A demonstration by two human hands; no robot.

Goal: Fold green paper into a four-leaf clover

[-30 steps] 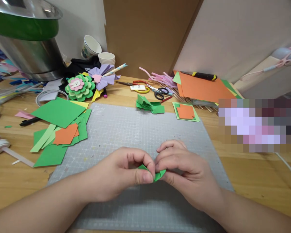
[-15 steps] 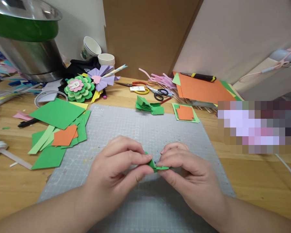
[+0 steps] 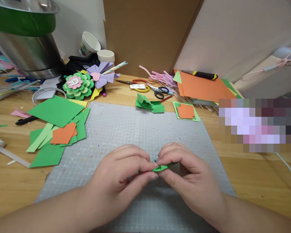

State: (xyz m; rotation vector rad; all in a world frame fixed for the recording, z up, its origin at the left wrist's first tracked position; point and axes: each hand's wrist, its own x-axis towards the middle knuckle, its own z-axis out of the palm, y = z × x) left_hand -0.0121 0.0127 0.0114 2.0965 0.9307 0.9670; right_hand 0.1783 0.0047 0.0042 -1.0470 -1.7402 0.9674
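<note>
A small folded piece of green paper (image 3: 160, 168) is pinched between both hands, above the grey cutting mat (image 3: 121, 129). My left hand (image 3: 128, 171) grips its left end with thumb and index finger. On the other side, my right hand (image 3: 189, 171) pinches it the same way, and a bit of green shows behind those fingers. Much of the paper is hidden by the fingertips. Beyond the hands, at the mat's far edge, lies a folded green paper piece (image 3: 150, 104). To its right is a stack of orange and green paper squares (image 3: 186, 111).
Green paper sheets (image 3: 59, 110) and orange scraps (image 3: 63, 133) overlap the mat's left edge. Scissors (image 3: 160, 91) lie at the back near orange sheets (image 3: 206, 86) topped by a black-and-yellow cutter (image 3: 205, 75). A green paper flower (image 3: 79, 85) stands back left, before paper cups (image 3: 106, 55).
The hands have come slightly closer together. The green paper has turned and is flatter, showing a narrower folded edge between the fingertips. The view has shifted slightly.
</note>
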